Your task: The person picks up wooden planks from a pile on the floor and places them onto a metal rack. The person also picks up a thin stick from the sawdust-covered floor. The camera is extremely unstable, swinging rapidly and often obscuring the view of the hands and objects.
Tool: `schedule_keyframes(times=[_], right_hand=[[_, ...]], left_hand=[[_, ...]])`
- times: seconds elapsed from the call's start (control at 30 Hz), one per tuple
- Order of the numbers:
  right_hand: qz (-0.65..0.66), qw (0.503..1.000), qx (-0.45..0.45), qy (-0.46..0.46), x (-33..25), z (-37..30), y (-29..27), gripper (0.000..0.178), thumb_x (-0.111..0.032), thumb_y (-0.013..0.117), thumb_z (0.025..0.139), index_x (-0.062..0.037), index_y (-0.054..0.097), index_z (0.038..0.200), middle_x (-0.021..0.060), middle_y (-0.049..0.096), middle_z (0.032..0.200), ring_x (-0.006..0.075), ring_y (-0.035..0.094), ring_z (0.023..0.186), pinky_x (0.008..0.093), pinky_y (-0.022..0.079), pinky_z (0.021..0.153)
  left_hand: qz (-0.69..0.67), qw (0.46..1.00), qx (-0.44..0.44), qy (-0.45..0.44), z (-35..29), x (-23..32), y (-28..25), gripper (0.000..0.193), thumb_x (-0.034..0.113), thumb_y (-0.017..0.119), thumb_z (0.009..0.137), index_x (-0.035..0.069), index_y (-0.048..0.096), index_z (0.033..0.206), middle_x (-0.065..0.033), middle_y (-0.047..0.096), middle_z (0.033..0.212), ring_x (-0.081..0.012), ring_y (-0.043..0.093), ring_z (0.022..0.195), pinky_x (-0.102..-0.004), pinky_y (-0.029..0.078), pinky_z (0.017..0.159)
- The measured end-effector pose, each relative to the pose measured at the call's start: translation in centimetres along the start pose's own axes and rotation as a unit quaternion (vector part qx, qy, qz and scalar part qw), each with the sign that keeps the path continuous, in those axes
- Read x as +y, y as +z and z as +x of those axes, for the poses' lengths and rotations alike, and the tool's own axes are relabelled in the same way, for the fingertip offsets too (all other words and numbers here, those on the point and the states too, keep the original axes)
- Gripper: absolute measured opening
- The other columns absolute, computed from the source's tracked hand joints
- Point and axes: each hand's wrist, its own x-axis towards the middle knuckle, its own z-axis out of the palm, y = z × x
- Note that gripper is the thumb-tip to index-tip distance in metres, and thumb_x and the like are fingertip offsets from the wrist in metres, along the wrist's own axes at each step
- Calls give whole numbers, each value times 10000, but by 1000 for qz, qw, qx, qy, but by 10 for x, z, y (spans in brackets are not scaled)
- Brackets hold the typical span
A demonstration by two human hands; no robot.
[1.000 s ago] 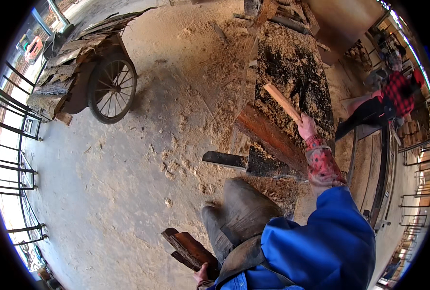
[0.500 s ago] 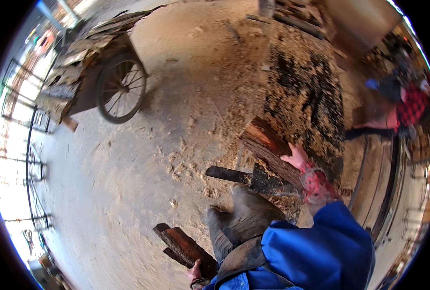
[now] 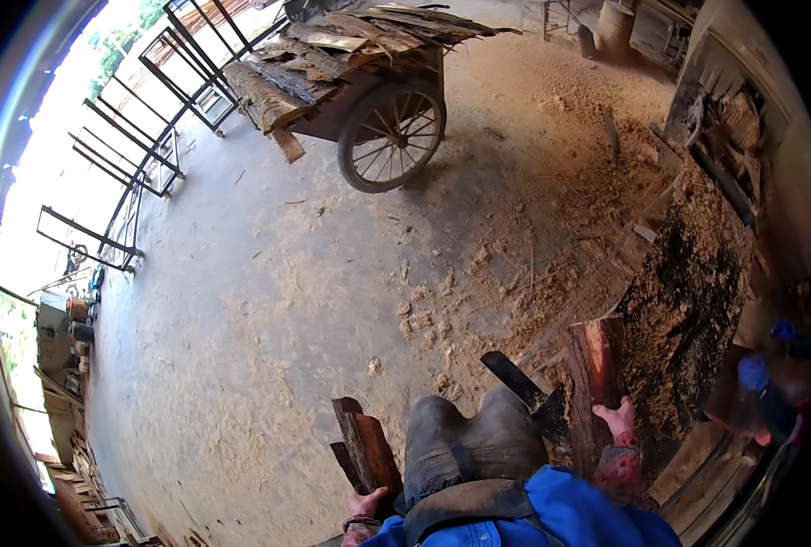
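Down at my left side, my left hand [image 3: 367, 503] is closed round the lower end of a few rough bark-edged wood slabs [image 3: 373, 448], which point forward and slightly left. At my right, my right hand [image 3: 615, 419] grips the side of a longer, thicker wood slab [image 3: 588, 392] with brown bark and a reddish cut face. Its fingers curl over the slab's right edge; the underside is hidden. A dark flat metal bar [image 3: 511, 378] sticks out between my knees and this slab.
Ahead stands a two-wheeled cart [image 3: 392, 137] piled with bark slabs [image 3: 332, 55]. Sawdust [image 3: 688, 273] heaps at the right, near a bin of wood scraps [image 3: 733, 137]. Black metal frames [image 3: 141, 164] line the left. Another person's blue-gloved hand [image 3: 752, 372] shows at the right edge.
My view has turned right-to-left, so the cart now appears nearer the middle. Both hands keep hold of their slabs; the right slab has come lower in view, beside my right leg.
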Motion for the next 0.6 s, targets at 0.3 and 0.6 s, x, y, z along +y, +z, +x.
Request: schedule_keyframes(times=[0.3, 0.6], right_hand=[[-102, 992, 76, -8, -65, -26, 31, 691, -214, 815, 556, 97, 478, 1073, 209, 577, 1043, 271, 580, 940, 347, 468, 814], [-278, 960, 10, 15, -234, -86, 159, 995, -322, 811, 516, 127, 341, 1271, 306, 467, 1217, 373, 465, 1155, 370, 388, 965]], left_hand=[[109, 987, -22, -117, 37, 60, -50, 785, 482, 797, 482, -82, 624, 999, -222, 636, 991, -293, 623, 936, -373, 493, 817], [9, 997, -36, -68, 203, 58, -118, 781, 453, 820, 478, -100, 618, 990, -207, 645, 956, -266, 634, 888, -351, 507, 787]])
